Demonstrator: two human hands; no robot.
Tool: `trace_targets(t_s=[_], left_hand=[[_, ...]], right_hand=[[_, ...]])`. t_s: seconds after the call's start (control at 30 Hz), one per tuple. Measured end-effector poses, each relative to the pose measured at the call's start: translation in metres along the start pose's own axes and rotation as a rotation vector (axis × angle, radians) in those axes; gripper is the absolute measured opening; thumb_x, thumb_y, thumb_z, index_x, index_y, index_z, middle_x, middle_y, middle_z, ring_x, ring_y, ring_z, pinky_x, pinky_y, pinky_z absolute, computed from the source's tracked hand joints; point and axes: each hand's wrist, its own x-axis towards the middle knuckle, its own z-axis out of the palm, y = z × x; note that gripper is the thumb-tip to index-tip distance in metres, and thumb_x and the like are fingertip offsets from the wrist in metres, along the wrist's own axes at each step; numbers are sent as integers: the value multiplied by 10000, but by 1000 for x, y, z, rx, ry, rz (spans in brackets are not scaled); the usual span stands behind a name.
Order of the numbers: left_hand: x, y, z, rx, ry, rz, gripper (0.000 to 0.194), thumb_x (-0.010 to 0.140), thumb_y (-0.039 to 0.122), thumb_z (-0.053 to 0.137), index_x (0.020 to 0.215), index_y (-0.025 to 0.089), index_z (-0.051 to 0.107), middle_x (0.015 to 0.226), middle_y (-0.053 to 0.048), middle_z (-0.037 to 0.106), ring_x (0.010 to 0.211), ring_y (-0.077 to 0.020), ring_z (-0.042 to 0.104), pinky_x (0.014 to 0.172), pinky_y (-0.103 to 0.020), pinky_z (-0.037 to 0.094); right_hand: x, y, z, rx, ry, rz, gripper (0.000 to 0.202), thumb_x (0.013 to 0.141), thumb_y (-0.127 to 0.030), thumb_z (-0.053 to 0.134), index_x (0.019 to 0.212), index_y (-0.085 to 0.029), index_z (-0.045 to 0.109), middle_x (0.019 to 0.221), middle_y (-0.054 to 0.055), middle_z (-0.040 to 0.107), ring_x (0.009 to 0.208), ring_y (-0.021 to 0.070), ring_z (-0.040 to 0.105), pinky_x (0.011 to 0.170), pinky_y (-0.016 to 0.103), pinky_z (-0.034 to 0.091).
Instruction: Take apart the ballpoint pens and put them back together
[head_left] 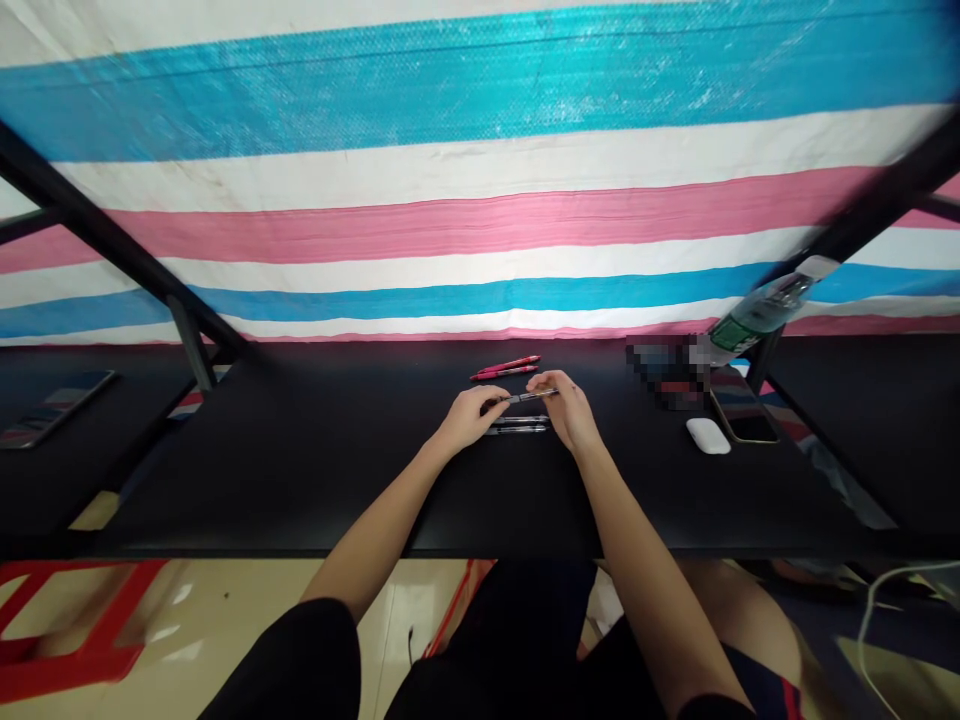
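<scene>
Both my hands are over the middle of the black table point(315, 460), gripping a slim clear-and-dark pen point(531, 396) between them. My left hand point(468, 418) pinches its left end, and my right hand point(570, 410) has its fingers closed around the right end. Just below the held pen, a couple of similar clear pens point(519, 430) lie side by side on the table, partly hidden by my left fingers. Beyond my hands, two red-pink pens point(507, 369) rest close together, slightly angled. Fine detail of the held pen is too small to make out.
To the right are a white earbud case point(708, 436), a phone point(746, 408), a blurred-out object point(671, 370) and a tilted plastic bottle point(765, 315). A striped tarp point(480, 225) hangs behind, with slanting black frame bars point(127, 240) at the sides. A red stool point(97, 640) stands lower left.
</scene>
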Motion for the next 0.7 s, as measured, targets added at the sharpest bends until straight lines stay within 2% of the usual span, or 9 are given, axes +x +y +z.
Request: trace_targets(t_s=[0.1,0.17,0.23,0.33,0.43,0.5,0.53,0.6,0.7], left_hand=[[0,-4,-5,106,-24,-16,219,903,313,537,973,206,714,985,-67,734,875,-218,645,855,-347,464],[0,-6,-7,149,-25,-32,207,895,306,540,939,212,719,950,-66,735,870,-227,634,868,-363,454],[0,-7,-8,152,-24,-36,205,888,304,541,898,209,722,932,-71,732,864,-233,620,867,-372,450],[1,-8,-8,107,-22,-43,197,872,303,556,832,207,723,879,-78,715,840,-238,603,860,-382,446],[1,-9,-7,90,-14,-52,160,841,285,590,792,208,721,840,-80,691,840,-247,597,841,-381,445],[1,-9,-7,125,-25,-60,162,839,283,586,791,207,720,832,-81,680,835,-249,593,822,-379,443],[1,-10,-7,142,-33,-61,166,843,287,582,802,207,721,847,-82,680,836,-248,593,816,-378,443],[0,-10,-7,169,-41,-57,175,849,287,569,817,205,721,870,-84,682,847,-245,594,815,-376,441],[1,-9,-7,189,-47,-40,174,842,284,568,822,204,721,855,-81,677,827,-235,584,803,-368,442]], right_hand=[[2,-7,-16,-260,174,-127,338,831,-557,606,881,-228,664,910,59,691,888,205,641,880,368,507],[1,-19,-40,-402,299,-247,327,849,-519,590,963,-222,662,982,77,699,948,216,649,897,375,506],[-4,-35,-78,-632,398,-334,344,886,-488,525,1028,-206,659,1053,101,696,1005,229,644,934,402,491],[-21,-55,-152,-1012,573,-356,438,902,-449,441,1182,-166,623,1158,159,679,1075,272,635,976,458,464],[-43,-62,-222,-1296,760,-284,534,885,-421,395,1280,-113,579,1185,221,668,1144,341,603,1021,531,411],[-56,-60,-252,-1424,776,-171,524,880,-416,370,1208,-98,625,1086,232,690,1102,373,612,1001,593,400],[-61,-59,-261,-1466,743,-151,507,872,-418,379,1168,-103,644,1050,224,696,1084,375,616,992,602,401],[-69,-57,-270,-1511,705,-235,502,857,-399,398,1184,-102,638,1085,218,686,1109,367,601,998,581,406],[-72,-55,-273,-1526,750,-336,527,840,-333,397,1220,-40,615,1128,258,660,1131,373,589,991,556,425]])
